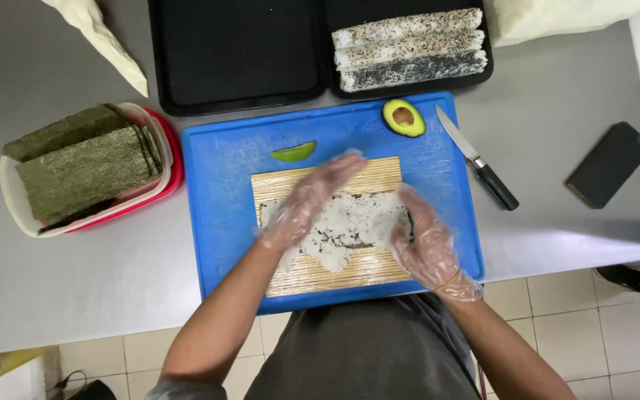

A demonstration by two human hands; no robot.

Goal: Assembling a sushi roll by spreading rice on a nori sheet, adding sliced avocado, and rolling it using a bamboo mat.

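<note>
A bamboo rolling mat [379, 172] lies on a blue cutting board [220, 215]. On the mat a dark seaweed sheet is mostly covered with white rice [357, 222]. My left hand [309, 200], in a clear plastic glove, lies flat on the rice with fingers spread, reaching toward the mat's far edge. Also gloved, my right hand [424, 241] presses on the rice's right edge. Neither hand grips anything.
An avocado slice [293, 152] and an avocado half [403, 117] lie on the board's far side. A knife [477, 158] rests at its right edge. Seaweed sheets fill a tub [83, 167] at left. Two black trays [235, 52] behind; one holds three sesame rolls [409, 48]. A phone [609, 164] lies right.
</note>
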